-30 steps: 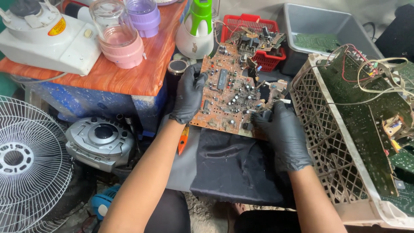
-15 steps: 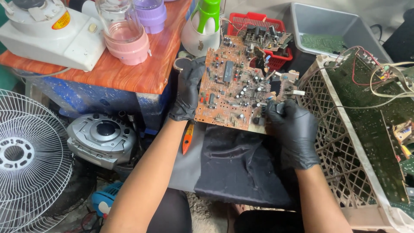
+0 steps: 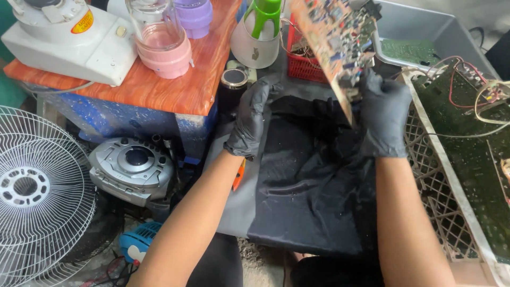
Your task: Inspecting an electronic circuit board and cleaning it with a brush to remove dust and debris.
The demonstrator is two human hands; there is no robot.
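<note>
My right hand [image 3: 383, 112], in a black glove, grips the lower edge of a brown circuit board [image 3: 333, 41] crowded with components and holds it raised and tilted on edge above a black cloth [image 3: 308, 180]. My left hand [image 3: 249, 118], also in a black glove, hovers over the cloth's left side with fingers loosely curled and holds nothing. An orange-handled tool [image 3: 239, 175] lies just beneath my left wrist.
A white plastic crate [image 3: 441, 159] holding green circuit boards and wires stands at right. Behind are a red basket [image 3: 303, 64] and a grey tub [image 3: 425, 32]. An orange table [image 3: 159, 90] carries blender jars and a white appliance. A fan grille [image 3: 37, 186] and silver disc player [image 3: 130, 165] sit at left.
My left hand has let go of the circuit board. My right hand has lifted the board up and turned it on edge, away from the cloth.
</note>
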